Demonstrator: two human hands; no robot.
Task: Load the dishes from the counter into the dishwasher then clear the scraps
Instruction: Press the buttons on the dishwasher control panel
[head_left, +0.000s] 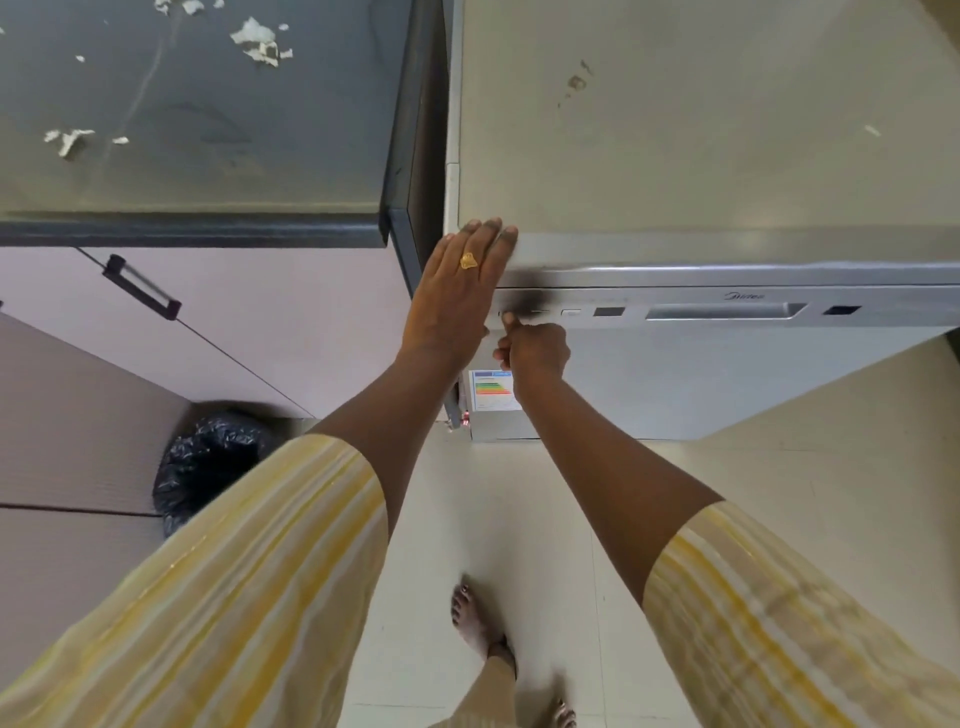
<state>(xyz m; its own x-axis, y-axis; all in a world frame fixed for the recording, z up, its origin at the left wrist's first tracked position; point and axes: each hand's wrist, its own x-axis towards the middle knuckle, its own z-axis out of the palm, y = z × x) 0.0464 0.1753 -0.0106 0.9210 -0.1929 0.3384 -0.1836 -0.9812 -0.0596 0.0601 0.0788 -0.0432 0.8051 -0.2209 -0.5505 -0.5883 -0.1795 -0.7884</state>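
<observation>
Dark bench (218, 176) carries only scraps (258, 40), uncleared — dishwasher (701, 374) door closed, left hand (457, 291) flat on its top, right hand (535, 353) clenched, fingertip at the panel (609, 312) — loading apparently done.

White scraps (260, 41) are lying on the dark counter (208, 171), far left of the left hand (457, 291). A black bag (208, 462) is sitting on the floor (519, 519) below.
</observation>
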